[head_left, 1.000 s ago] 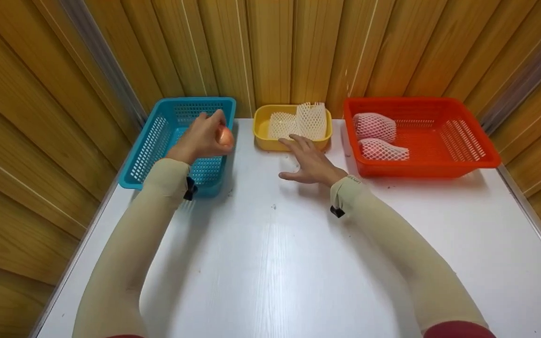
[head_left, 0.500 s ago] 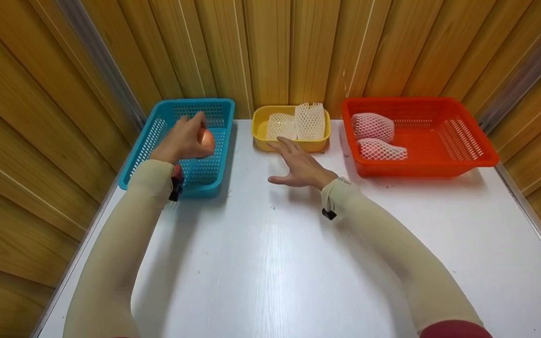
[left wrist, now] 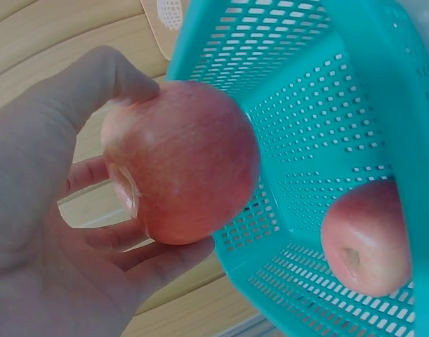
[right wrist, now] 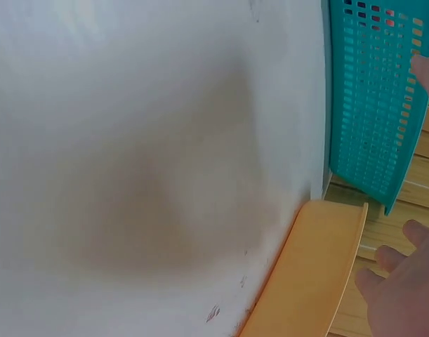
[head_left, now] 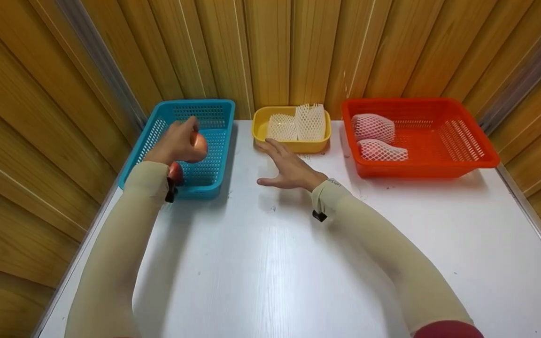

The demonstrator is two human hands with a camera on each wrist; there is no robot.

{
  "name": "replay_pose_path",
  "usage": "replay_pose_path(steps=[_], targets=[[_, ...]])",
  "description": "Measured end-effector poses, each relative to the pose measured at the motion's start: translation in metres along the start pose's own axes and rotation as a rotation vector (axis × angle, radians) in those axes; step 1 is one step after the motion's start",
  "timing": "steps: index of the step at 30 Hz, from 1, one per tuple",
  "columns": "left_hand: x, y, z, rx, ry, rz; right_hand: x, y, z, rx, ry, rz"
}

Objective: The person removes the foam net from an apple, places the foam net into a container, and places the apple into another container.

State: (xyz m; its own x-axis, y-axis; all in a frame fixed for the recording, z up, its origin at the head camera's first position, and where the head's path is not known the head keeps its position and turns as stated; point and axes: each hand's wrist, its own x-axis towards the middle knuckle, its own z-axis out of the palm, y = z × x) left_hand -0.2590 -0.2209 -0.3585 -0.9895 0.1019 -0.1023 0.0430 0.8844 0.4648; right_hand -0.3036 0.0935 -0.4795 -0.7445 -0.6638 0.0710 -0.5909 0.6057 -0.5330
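Observation:
My left hand (head_left: 174, 143) grips a red apple (left wrist: 189, 161) over the blue basket (head_left: 227, 141), thumb on one side and fingers curled under the other in the left wrist view. A second apple (left wrist: 368, 239) lies inside that basket, partly hidden by my wrist in the head view. My right hand (head_left: 289, 169) hovers above the white table just in front of the yellow tray (head_left: 294, 146), fingers spread and holding nothing. Inside the tray are white foam net sleeves (head_left: 310, 123).
At the right stands a red basket (head_left: 439, 169) with two net-wrapped fruits (head_left: 374, 127) along its left side. Wood-panelled walls (head_left: 270, 51) close off the back and both sides of the white table (head_left: 270, 263).
My left hand has carried the apple leftward, further over the blue basket, uncovering the second apple. My right hand has drifted left, its fingers still spread.

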Motion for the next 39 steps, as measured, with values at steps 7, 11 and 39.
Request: replay_pose_path(steps=[7,11,39], targets=[[-0.004,-0.007,-0.001,-0.014,0.003,-0.022,0.013,-0.015,0.003,0.032,0.001,-0.045],[-0.004,-0.009,-0.001,-0.014,-0.001,-0.031,0.021,-0.023,0.005,0.052,-0.009,-0.044],[-0.01,-0.019,0.003,-0.047,-0.044,-0.063,0.063,-0.064,0.016,0.06,-0.076,-0.01]])
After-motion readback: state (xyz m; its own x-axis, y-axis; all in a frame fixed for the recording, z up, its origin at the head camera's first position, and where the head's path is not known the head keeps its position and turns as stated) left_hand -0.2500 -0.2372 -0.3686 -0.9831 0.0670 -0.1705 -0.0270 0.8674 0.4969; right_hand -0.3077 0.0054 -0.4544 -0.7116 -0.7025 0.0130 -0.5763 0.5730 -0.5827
